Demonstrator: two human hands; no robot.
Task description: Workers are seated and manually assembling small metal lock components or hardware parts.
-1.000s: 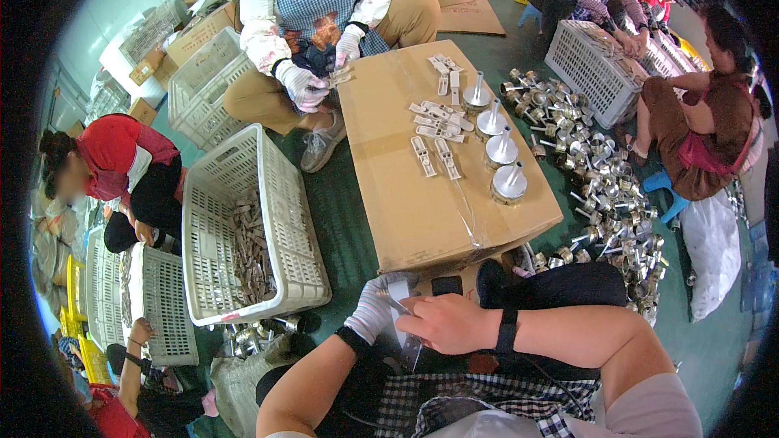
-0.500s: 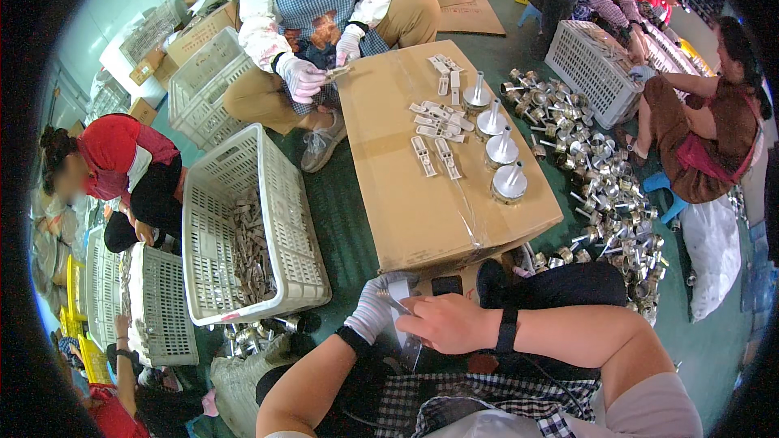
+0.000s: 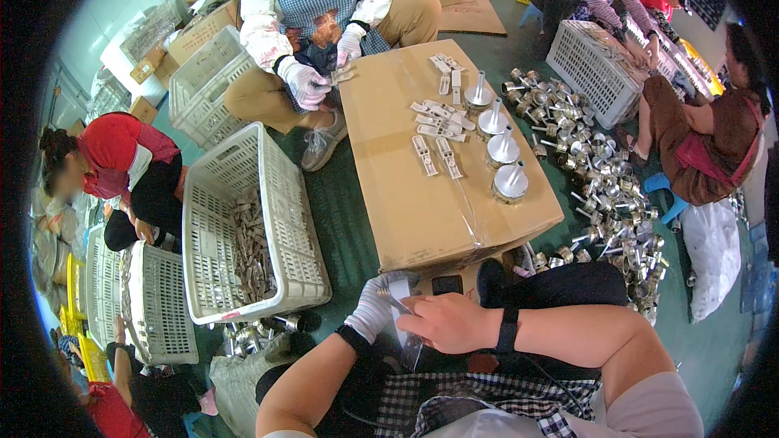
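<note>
Low in front of me, my left hand [image 3: 375,308], in a striped glove, is closed on a flat, shiny strip [image 3: 399,289] whose exact kind I cannot make out. My bare right hand [image 3: 445,323] pinches the same strip from the other side, fingertips pressed together on it. Its lower end [image 3: 409,352] hangs below my fingers. Just beyond my hands stands a large cardboard box [image 3: 398,211]. On its top lie several pale clip-like pieces [image 3: 438,123] and a row of round silver metal parts with upright stems [image 3: 509,182].
Left of the box is a white plastic crate [image 3: 296,231] holding many flat strips [image 3: 253,247]. A heap of metal stemmed parts [image 3: 613,186] covers the floor at right. Across the box a gloved co-worker [image 3: 316,8] holds a small piece. Other people sit by crates on both sides.
My hands and the strip stay almost in place. The co-worker across the box has shifted a gloved hand slightly, and people at the right have moved their arms and heads.
</note>
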